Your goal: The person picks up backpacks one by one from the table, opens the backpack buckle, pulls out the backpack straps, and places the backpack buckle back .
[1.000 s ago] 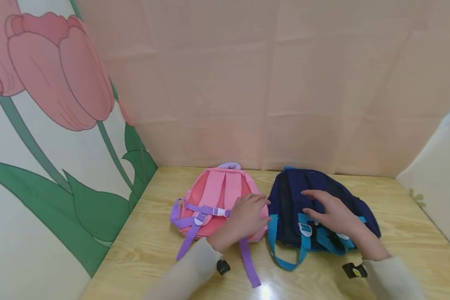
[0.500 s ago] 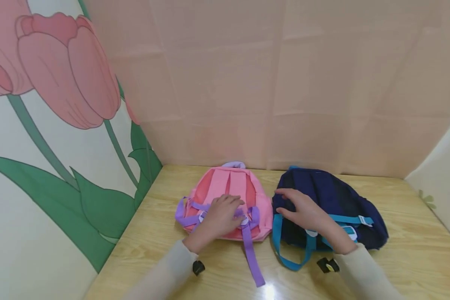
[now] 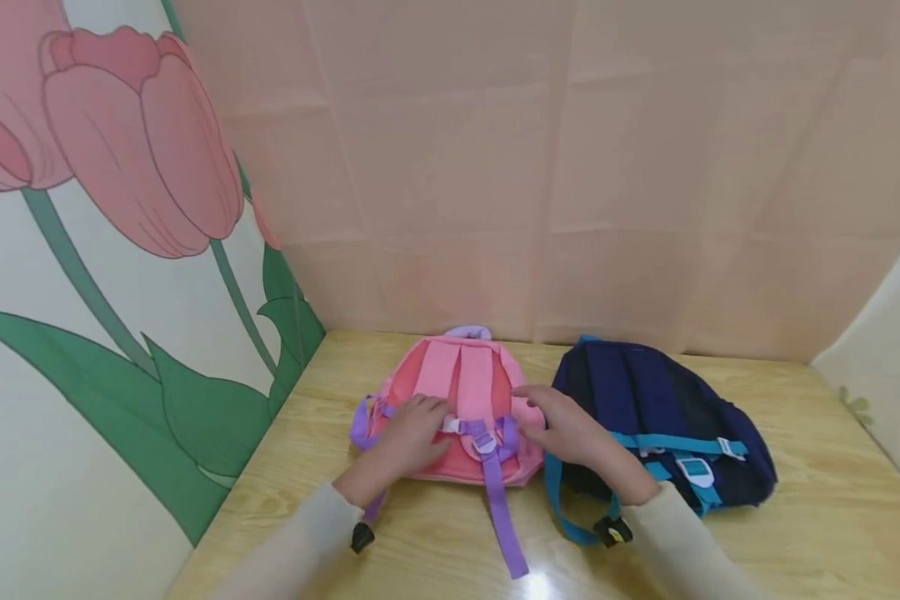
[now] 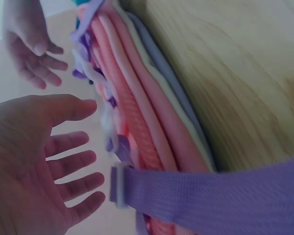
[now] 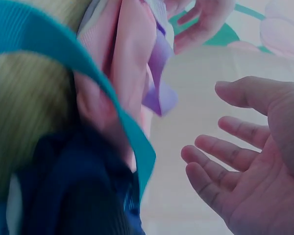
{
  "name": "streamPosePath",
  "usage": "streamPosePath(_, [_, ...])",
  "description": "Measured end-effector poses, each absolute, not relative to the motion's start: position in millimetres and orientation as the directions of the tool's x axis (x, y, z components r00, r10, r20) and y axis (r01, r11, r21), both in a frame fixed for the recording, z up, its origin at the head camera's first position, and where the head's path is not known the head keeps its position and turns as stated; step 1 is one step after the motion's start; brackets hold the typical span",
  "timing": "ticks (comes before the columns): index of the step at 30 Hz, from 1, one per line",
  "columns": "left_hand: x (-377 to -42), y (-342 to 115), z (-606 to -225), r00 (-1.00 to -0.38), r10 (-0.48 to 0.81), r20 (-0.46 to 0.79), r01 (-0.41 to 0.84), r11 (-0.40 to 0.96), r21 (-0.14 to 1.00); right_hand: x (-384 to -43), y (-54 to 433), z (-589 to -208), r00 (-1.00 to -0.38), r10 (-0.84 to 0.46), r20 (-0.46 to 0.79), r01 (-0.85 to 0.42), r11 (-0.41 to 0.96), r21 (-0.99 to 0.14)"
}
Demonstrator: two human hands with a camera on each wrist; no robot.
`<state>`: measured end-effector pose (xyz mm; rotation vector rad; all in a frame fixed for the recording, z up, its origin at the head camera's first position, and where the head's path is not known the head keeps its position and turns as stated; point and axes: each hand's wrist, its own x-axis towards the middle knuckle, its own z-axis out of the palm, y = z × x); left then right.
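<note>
A pink backpack [image 3: 437,367] with purple straps lies on the table, its shoulder-strap side up and a white buckle [image 3: 452,425] across its middle. Over its left part hovers my left hand [image 3: 411,433], fingers relaxed and holding nothing; the left wrist view shows a gap between the fingers and the purple strap [image 4: 210,193]. My right hand [image 3: 566,425] is above the gap between the two bags, fingers spread apart and nothing in them. Right of it lies a navy backpack [image 3: 645,383] with teal straps; in the right wrist view a teal strap [image 5: 100,73] loops up near the camera.
The wooden table [image 3: 817,433] carries both bags near its back edge. Behind stands a beige cloth wall [image 3: 435,167], with a tulip-printed panel [image 3: 127,158] at the left. A purple strap end [image 3: 504,525] trails toward the front.
Both hands have moved left: the left from the pink backpack's right side to its left part, the right from over the navy backpack to the pink one's right edge. The bags stay put.
</note>
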<state>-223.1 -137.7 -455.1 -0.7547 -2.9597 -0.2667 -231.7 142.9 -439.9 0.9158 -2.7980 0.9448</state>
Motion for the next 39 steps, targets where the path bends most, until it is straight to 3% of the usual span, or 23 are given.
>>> streamPosePath(12, [-223.9,-154.7,-461.4,-0.868,0.478,0.136,0.494,0.861,0.122,-238.2,98.8,-454.6,-0.789,-0.552,0.271,-0.593,0.567,-0.571])
streamPosePath(29, [-232.1,-158.7,-469.9,-0.859,0.492,0.144,0.503,0.862,0.054,-247.4,49.4,-458.3,-0.857,-0.510,0.075,-0.450,0.670,-0.591])
streamPosePath(39, [-240.1,-158.5,-479.0,-0.847,0.503,0.172,0.517,0.854,0.051,-254.5,33.6,-469.3,-0.874,-0.483,0.053,-0.449,0.760,-0.469])
